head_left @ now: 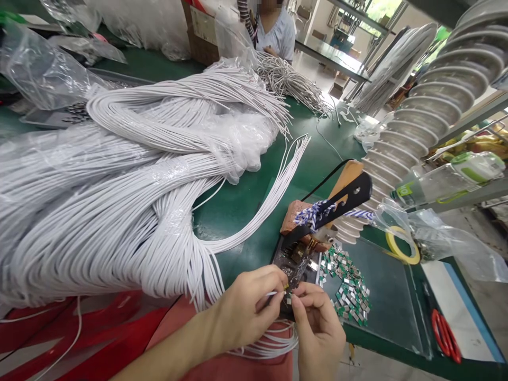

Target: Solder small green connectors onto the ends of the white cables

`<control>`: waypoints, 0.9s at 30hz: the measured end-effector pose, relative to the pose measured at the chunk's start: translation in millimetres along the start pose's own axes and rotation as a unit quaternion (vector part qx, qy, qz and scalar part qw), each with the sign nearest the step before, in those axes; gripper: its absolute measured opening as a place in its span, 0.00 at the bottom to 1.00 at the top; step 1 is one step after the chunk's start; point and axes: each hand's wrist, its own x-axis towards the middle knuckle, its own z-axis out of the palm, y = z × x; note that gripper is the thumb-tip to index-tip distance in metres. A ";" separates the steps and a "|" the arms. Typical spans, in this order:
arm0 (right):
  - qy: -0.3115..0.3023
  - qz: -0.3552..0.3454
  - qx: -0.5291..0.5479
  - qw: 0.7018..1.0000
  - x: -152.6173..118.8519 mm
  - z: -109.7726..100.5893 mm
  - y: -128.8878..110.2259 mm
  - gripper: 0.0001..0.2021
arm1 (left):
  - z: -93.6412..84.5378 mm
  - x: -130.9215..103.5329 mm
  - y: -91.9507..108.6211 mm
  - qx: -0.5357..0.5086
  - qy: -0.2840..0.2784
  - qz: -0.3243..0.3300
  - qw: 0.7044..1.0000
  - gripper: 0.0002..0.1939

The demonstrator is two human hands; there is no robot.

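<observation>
One green table (246,201), running the whole width of the view. Across its left half, a big heap of white cables (115,222), partly wrapped in clear plastic (242,143), spilling over the near edge. Ribbed clear hose (420,111) slanting down from upper right, lower end close to the work spot. At the back, beyond the heap, a person (278,34) in a light top. Loose cable bundle (270,206) curving out of the heap, tips fanned toward the far side. Dark mat (389,286) at right.

Left hand (254,304), near edge of the table: thumb and fingers pressed together, pinching a thin white wire (272,293). Right hand (317,323) just beside it, fingers curled, thumb and forefinger drawn close near a small pale piece (289,300); whether they pinch it, cannot tell.

Clear bottle (448,182) with green trim, tilted, far right. Reddish brick (291,211) beyond the hands, blue-and-white cord (311,214) tied about it. Red-handled tool (446,338) toward the right corner; yellow tape roll (413,254) farther back. Many small green-and-silver parts (349,286) scattered right of the hands.
</observation>
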 end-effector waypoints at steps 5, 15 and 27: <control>-0.031 -0.051 0.005 0.998 3.6 -2.4 3.4 0.06 | 0.6 1.7 2.2 -0.003 0.013 0.008 1.000 0.08; -0.012 -0.007 0.028 1.000 1.1 1.5 0.4 0.07 | 0.7 -0.5 0.7 -0.012 0.004 0.002 1.000 0.08; -0.005 0.024 -0.027 0.999 -2.0 -4.9 3.7 0.09 | -1.1 -4.2 -3.3 -0.003 0.010 -0.003 1.000 0.09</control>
